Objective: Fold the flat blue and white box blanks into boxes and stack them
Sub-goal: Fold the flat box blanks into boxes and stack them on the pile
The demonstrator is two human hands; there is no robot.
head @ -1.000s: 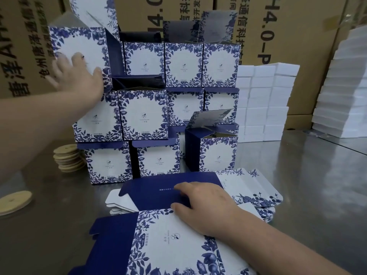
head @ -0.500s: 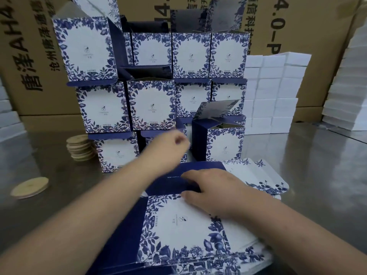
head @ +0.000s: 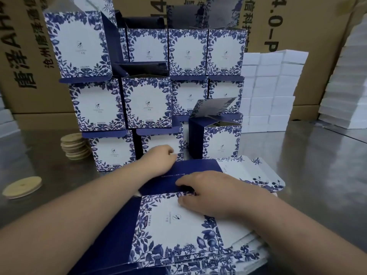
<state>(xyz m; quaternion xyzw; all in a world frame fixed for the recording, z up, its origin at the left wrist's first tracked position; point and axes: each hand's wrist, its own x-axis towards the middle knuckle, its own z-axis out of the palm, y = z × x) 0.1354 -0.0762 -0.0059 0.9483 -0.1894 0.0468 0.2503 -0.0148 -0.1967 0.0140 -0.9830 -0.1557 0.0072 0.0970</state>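
A pile of flat blue and white box blanks [head: 168,229] lies on the steel table in front of me. Its top blank shows a white flowered panel and a dark blue panel [head: 190,171] at the far end. My right hand [head: 210,193] rests on the top blank where the two panels meet, fingers pointing left. My left hand [head: 158,161] is at the far left edge of the dark blue panel, fingers curled at that edge. Behind stands a wall of folded blue and white boxes [head: 147,102], three rows high, several with open lids.
A stack of round wooden discs [head: 74,146] stands left of the boxes, and one loose disc [head: 21,187] lies nearer. White foam blocks [head: 272,90] are stacked at the right, and large cardboard cartons [head: 23,56] form the back wall. The steel table [head: 317,175] shows at the right.
My left hand came off the top left box of the wall and dropped down to the far edge of the top blank. My right hand stayed on the blank.
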